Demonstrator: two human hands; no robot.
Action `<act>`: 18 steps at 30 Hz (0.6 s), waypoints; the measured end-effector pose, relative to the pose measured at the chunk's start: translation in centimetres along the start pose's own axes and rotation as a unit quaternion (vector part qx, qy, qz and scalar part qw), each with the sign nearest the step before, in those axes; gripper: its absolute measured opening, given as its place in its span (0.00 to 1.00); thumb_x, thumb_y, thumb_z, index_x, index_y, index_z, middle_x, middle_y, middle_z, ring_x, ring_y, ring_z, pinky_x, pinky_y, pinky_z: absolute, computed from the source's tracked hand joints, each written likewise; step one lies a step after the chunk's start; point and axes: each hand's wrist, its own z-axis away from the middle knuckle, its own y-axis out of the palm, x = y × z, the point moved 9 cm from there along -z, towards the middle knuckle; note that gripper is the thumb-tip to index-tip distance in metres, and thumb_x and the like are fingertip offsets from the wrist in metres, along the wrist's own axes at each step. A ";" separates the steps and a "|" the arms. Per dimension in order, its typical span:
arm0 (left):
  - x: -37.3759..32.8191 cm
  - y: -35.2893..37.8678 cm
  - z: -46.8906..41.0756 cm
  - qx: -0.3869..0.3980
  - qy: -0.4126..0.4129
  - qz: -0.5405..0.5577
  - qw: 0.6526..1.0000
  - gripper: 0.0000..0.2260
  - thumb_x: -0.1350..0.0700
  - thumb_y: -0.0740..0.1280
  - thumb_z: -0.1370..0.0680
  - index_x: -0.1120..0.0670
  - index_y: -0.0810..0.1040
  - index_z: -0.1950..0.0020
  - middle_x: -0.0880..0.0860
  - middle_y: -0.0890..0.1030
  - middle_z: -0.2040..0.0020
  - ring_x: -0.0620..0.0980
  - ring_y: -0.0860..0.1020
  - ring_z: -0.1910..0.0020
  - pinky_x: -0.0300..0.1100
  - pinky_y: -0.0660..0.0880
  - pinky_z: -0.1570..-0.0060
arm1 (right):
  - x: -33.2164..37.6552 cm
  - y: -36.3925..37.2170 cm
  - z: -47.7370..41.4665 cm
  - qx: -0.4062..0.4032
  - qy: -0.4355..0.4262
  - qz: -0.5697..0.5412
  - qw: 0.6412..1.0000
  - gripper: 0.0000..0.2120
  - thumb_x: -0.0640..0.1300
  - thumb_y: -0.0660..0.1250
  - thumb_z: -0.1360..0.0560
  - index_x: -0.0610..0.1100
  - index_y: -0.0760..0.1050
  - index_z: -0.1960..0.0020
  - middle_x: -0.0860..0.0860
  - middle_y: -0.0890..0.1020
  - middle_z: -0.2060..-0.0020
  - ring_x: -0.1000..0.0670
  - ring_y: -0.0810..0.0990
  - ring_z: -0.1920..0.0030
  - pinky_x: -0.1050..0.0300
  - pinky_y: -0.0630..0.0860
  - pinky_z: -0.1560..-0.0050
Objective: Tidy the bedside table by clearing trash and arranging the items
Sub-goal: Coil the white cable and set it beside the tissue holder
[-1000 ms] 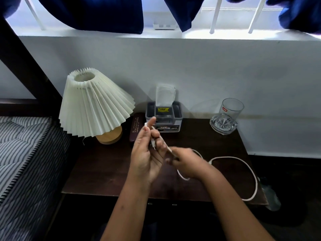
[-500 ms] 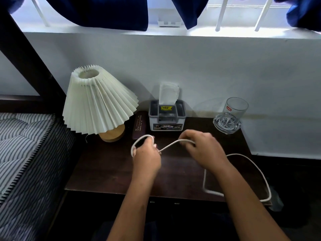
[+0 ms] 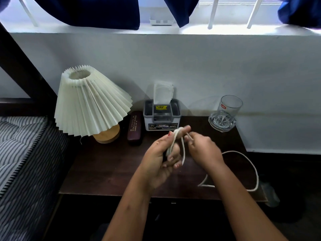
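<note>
The thin white cord (image 3: 182, 150) is partly wound into loops above the dark wooden desk (image 3: 104, 171), its slack curving across the right side.

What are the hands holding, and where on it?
A white cable: left hand grips its coiled loops, right hand pinches the strand beside them.

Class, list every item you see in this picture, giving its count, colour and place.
Bedside table: one, dark brown, centre.
Lamp: one, cream, table's back left.
Glasses case: one, maroon, beside lamp.
Tissue box: one, grey, back centre.
Glass: one, clear, back right.
Cable: one, white, coiled in hands, trailing right.
Mattress: one, striped, far left.
Curtain: dark blue, count unclear, top.
Left hand: one, holds cable coils.
Right hand: one, pinches cable.
</note>
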 end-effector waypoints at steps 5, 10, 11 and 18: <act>-1.4 -0.7 -0.3 -0.042 0.097 0.052 0.993 0.20 0.51 0.57 0.24 0.51 0.70 0.33 0.50 0.82 0.64 0.40 0.62 0.82 0.34 0.75 0.68 | 3.4 4.4 1.4 0.161 -0.038 0.030 0.986 0.09 0.47 0.57 0.26 0.47 0.73 0.49 0.43 0.80 0.49 0.39 0.79 0.48 0.52 0.72 0.58; -3.3 -4.2 0.3 -0.165 0.161 0.038 0.972 0.19 0.53 0.54 0.20 0.47 0.63 0.29 0.47 0.84 0.48 0.40 0.65 0.79 0.35 0.77 0.63 | 6.7 5.0 3.0 0.158 -0.124 0.006 0.980 0.11 0.51 0.57 0.24 0.46 0.73 0.50 0.41 0.80 0.50 0.36 0.78 0.49 0.51 0.72 0.57; -3.6 -4.9 0.5 -0.187 0.175 0.043 0.966 0.18 0.54 0.53 0.20 0.46 0.63 0.29 0.47 0.84 0.47 0.40 0.66 0.78 0.35 0.78 0.62 | 7.2 5.2 3.3 0.165 -0.136 0.001 0.977 0.09 0.50 0.58 0.24 0.46 0.72 0.51 0.41 0.80 0.50 0.37 0.78 0.49 0.51 0.73 0.57; -5.2 -6.9 1.4 -0.276 0.210 -0.219 0.912 0.24 0.58 0.50 0.18 0.42 0.45 0.25 0.48 0.79 0.45 0.40 0.72 0.72 0.29 0.74 0.55 | 8.3 6.2 4.3 0.206 -0.189 0.047 0.959 0.07 0.48 0.60 0.24 0.47 0.74 0.49 0.43 0.81 0.50 0.39 0.79 0.50 0.51 0.74 0.56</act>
